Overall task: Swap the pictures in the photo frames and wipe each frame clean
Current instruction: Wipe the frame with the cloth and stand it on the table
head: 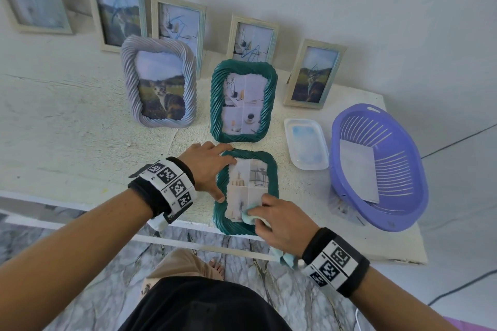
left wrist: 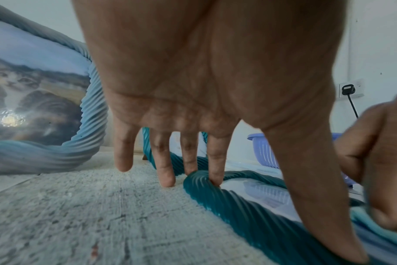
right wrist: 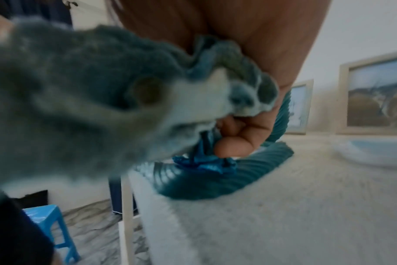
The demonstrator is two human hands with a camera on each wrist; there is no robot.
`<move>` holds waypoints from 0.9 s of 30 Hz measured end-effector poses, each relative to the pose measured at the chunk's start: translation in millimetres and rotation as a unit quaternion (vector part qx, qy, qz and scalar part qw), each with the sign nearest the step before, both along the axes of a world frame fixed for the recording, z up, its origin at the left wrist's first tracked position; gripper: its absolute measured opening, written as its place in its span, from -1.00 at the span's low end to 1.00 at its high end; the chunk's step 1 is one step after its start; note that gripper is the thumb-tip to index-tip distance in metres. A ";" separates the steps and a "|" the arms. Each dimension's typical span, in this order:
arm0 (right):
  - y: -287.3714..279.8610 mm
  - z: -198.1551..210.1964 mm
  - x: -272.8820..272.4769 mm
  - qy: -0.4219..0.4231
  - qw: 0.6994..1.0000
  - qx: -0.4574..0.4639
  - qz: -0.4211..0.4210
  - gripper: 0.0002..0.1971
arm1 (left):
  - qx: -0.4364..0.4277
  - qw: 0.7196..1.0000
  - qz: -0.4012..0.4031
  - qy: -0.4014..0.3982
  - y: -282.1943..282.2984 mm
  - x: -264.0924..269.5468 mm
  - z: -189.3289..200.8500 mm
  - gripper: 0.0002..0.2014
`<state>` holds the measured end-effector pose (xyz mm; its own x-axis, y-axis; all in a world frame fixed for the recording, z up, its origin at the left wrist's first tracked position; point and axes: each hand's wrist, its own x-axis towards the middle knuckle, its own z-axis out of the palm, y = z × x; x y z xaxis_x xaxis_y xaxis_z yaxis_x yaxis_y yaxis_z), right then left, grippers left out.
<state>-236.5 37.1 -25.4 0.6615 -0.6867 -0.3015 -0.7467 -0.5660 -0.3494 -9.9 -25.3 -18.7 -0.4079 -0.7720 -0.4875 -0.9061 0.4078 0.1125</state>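
Note:
A teal twisted-rope frame (head: 273,180) lies flat at the table's front edge, holding a collage picture. My left hand (head: 208,166) presses on its left rim with straight, spread fingers (left wrist: 215,161), the thumb on the near left edge. My right hand (head: 279,219) grips a pale blue-green cloth (head: 248,216) against the frame's lower glass; the cloth (right wrist: 79,86) fills the right wrist view. A second teal frame (head: 243,101) stands upright behind. To its left stands a lilac rope frame (head: 158,83) with a cat picture.
Several pale wooden frames (head: 121,8) lean on the wall at the back. A clear shallow tray (head: 306,144) and a purple basket (head: 379,166) holding a grey sheet sit right of the flat frame. A blue stool (right wrist: 50,226) stands on the floor.

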 end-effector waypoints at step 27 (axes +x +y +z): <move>-31.1 3.2 13.4 0.030 0.998 -0.039 -0.033 -0.69 | 0.001 1.000 0.010 0.016 1.5 1.0 -1.2 -0.04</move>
